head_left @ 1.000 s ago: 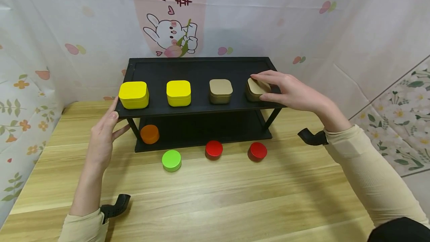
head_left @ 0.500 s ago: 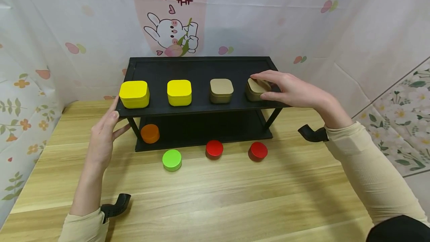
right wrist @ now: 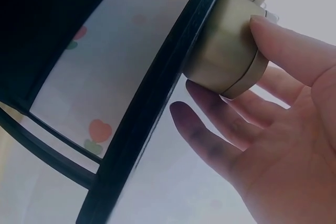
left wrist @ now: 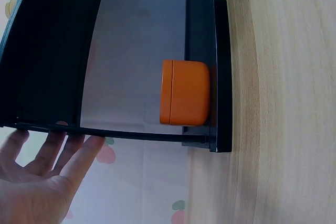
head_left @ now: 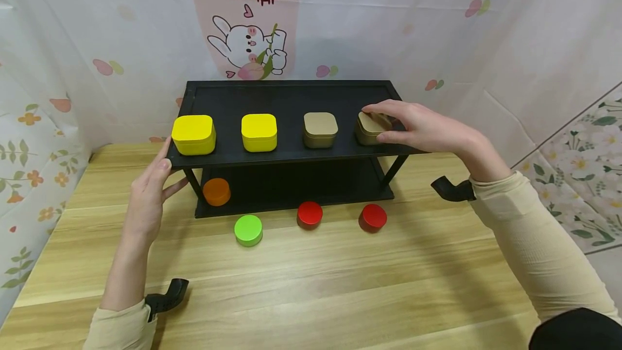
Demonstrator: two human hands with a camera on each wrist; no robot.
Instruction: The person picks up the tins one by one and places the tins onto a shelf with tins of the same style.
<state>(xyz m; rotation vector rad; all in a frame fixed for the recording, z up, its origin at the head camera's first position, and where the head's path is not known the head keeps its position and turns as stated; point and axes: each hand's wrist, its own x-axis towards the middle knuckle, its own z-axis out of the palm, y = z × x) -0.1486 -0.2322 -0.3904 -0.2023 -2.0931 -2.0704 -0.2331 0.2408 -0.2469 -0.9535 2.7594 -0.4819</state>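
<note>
On the upper board of a black two-tier rack stand two yellow boxes and two gold-brown lidded tins in a row. My right hand holds the rightmost tin, thumb on its near side and fingers around the far side. That tin sits on the board, partly covered by the hand. At the rack's left end my left hand touches the upper board's edge with extended fingers. Inside the lower tier, near that end, sits an orange round container.
In front of the rack, a green round container and two red round containers stand on the wooden table. A patterned cloth hangs close behind the rack. Slanted posts join its tiers.
</note>
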